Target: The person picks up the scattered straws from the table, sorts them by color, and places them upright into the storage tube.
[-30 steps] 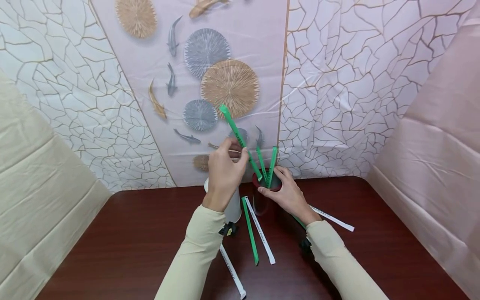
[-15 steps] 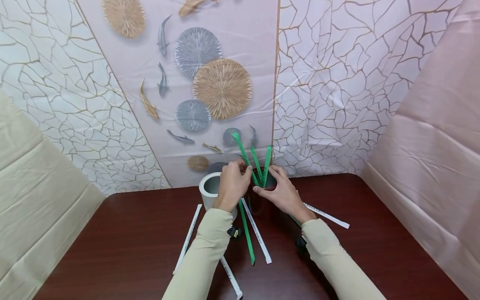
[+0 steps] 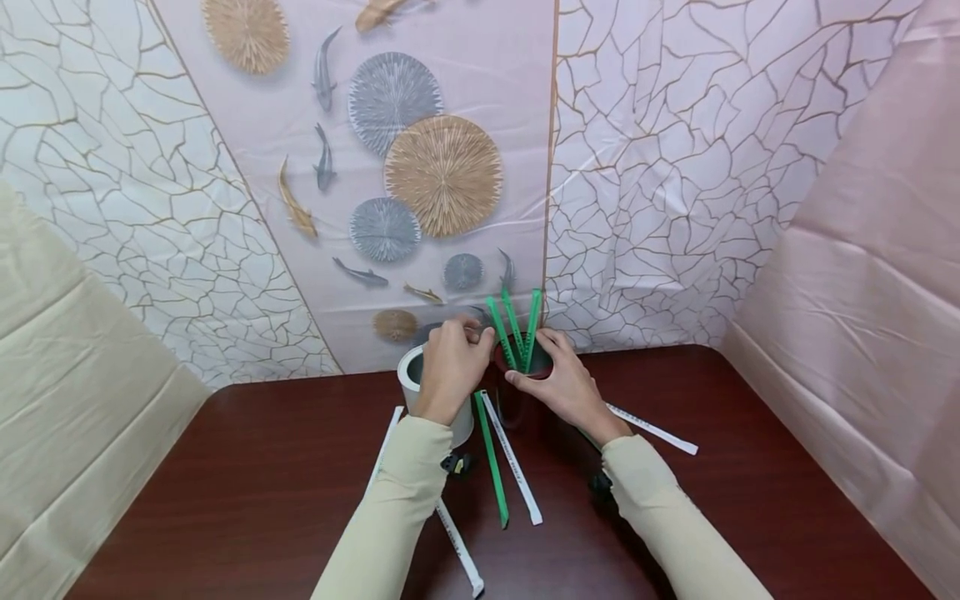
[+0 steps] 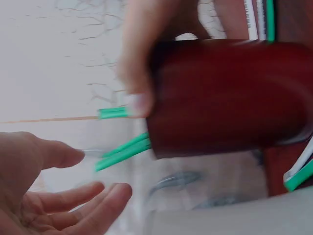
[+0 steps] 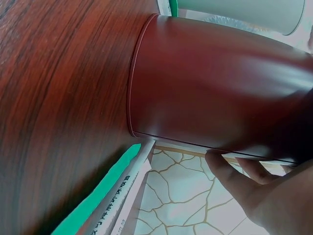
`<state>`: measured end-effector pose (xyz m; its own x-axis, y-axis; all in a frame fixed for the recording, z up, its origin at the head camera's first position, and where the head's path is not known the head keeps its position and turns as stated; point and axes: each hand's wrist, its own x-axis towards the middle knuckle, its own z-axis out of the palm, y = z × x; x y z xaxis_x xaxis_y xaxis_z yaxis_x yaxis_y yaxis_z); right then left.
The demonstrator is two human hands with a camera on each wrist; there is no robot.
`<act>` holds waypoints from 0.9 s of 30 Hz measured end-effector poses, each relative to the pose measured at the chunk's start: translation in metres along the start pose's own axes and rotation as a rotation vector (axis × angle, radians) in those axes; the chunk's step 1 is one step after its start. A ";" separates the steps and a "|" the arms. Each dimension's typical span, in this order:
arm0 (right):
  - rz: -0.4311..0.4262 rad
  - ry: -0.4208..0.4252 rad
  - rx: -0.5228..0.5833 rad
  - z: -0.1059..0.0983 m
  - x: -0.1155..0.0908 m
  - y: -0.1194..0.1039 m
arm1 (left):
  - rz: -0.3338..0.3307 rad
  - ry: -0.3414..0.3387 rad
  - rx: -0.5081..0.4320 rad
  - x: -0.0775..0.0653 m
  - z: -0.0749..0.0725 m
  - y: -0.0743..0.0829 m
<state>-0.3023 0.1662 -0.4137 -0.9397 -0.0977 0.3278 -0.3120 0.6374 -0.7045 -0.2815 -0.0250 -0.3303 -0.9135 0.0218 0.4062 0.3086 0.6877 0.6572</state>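
A dark red cup [image 3: 513,407] stands on the table at the middle back, with three green paper-wrapped straws [image 3: 497,321] leaning in it. My right hand [image 3: 567,386] grips the cup near its rim, thumb in front and fingers behind. To the left of the rim is my left hand [image 3: 452,367], and nothing shows between its parted thumb and fingers [image 4: 110,208] in the left wrist view. The straws' green tips [image 4: 120,154] stick out of the cup close to those fingers. In the head view my left hand partly covers a white cup [image 3: 462,427].
In front of the cups lie a loose green straw [image 3: 492,467] and a white straw [image 3: 512,462]. Further white straws lie at the right [image 3: 654,430] and near my left sleeve [image 3: 459,546]. Under my right wrist are a green straw [image 5: 102,188] and white ones. A patterned cloth [image 3: 622,208] hangs behind.
My left hand brought a green straw down into the dark red cup, let it go and drew back slightly left. My right hand has kept its hold on the cup.
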 end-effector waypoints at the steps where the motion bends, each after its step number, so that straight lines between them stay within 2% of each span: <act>1: -0.004 0.000 0.000 0.000 0.000 0.000 | 0.003 -0.005 0.005 -0.003 -0.006 0.001; 6: -0.013 -0.006 0.010 0.001 0.000 -0.001 | 0.018 -0.077 0.003 -0.027 -0.032 -0.002; 8: -0.009 -0.007 0.006 0.001 0.000 -0.001 | 0.011 -0.116 -0.005 -0.040 -0.035 -0.007; 10: -0.008 -0.005 0.001 0.001 0.000 -0.001 | 0.003 -0.142 -0.014 -0.051 -0.032 -0.015; 16: -0.009 0.001 -0.010 0.002 -0.001 -0.001 | -0.103 -0.297 -0.123 -0.078 -0.004 -0.041; 19: -0.014 0.003 -0.012 0.003 -0.003 -0.001 | -0.163 -0.353 -0.119 -0.087 0.014 -0.053; 22: -0.006 -0.003 -0.015 0.003 -0.004 -0.001 | -0.188 -0.353 -0.067 -0.091 0.031 -0.064; 23: -0.001 -0.005 -0.018 0.002 -0.004 -0.001 | -0.152 -0.331 -0.042 -0.092 0.043 -0.077; 27: 0.000 -0.005 -0.027 -0.002 -0.003 -0.002 | -0.110 -0.302 0.005 -0.091 0.056 -0.082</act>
<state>-0.2989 0.1663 -0.4119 -0.9404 -0.1013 0.3246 -0.3080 0.6581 -0.6871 -0.2388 -0.0426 -0.4565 -0.9790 0.1608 0.1256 0.2029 0.7011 0.6836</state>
